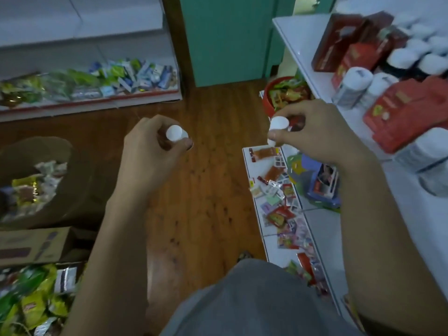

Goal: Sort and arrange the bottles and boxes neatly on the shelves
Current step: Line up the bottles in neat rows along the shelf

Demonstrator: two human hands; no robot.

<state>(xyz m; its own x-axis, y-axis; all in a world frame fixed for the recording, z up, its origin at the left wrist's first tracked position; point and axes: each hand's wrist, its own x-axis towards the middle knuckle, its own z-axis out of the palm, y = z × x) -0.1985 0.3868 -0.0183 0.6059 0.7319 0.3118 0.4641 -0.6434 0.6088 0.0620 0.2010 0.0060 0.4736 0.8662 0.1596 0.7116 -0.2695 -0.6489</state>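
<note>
My left hand [150, 151] grips a small white-capped bottle [175, 133] over the wooden floor, its body hidden in my fingers. My right hand [320, 132] holds a second white-capped bottle [278, 123] just left of the white shelf [298, 44] on the right. That shelf carries red boxes [407, 112] and several white-capped bottles [354, 87], standing close together and blurred.
A lower white shelf [271, 248] on the right is strewn with small sachets. A red bowl [268, 103] of packets sits behind my right hand. A low shelf [97, 103] of small boxes runs at the left back. A brown sack [72, 180] and cardboard box [36, 246] stand at left.
</note>
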